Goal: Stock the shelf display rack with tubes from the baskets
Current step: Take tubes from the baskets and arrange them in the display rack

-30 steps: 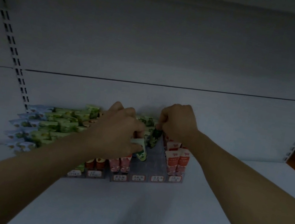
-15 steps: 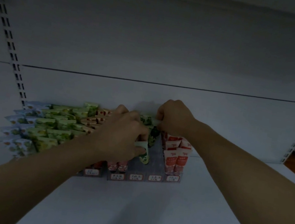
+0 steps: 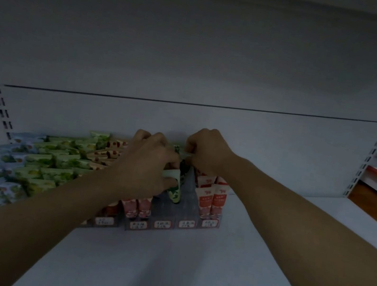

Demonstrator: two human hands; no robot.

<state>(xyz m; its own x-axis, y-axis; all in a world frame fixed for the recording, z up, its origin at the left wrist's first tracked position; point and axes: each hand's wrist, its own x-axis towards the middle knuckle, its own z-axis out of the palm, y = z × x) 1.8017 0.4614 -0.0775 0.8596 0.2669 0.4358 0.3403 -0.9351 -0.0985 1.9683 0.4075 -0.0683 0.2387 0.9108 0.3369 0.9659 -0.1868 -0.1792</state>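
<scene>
Head view: I see the left hand reaching into the display rack on the white shelf. Its fingers are curled around the pale crimped end of the front green tube, which stands cap-down in the grey middle lane, tilted a little. Just behind it, the right hand has its fingers bent and pinching the pale top of the rear green tube in the same lane. Red tubes fill the lane to the right, pink tubes the lane to the left. Rows of light green tubes lie further left. Price labels line the rack's front edge.
</scene>
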